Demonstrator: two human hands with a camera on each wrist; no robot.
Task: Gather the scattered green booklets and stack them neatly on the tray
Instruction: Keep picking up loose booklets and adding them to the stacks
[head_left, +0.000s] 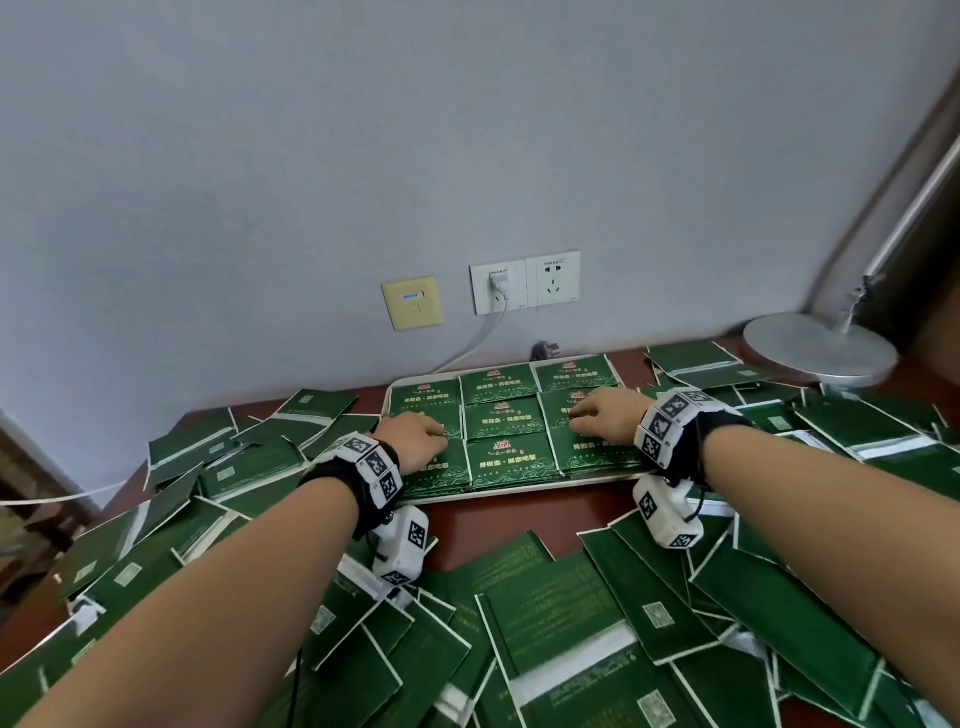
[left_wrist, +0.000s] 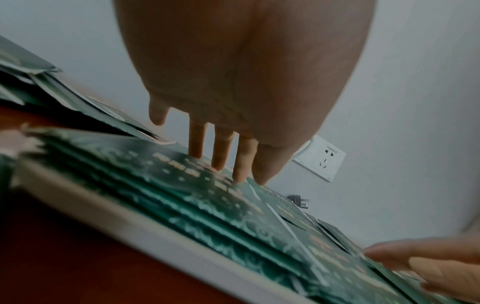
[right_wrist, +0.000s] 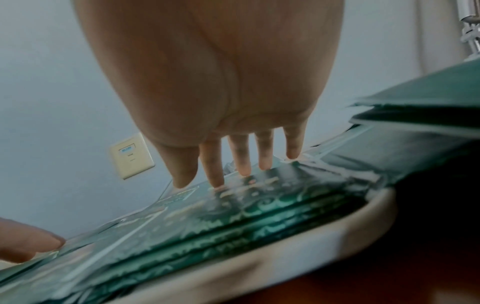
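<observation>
Now both my hands press flat on the booklets (head_left: 501, 421) stacked in the tray (head_left: 519, 491), left hand (head_left: 415, 439) and right hand (head_left: 608, 418), fingers straight, grasping nothing. I am tidying the stacks. Next I should grab more loose booklets (head_left: 571, 613) from the counter (head_left: 498, 519) near the tray.
</observation>
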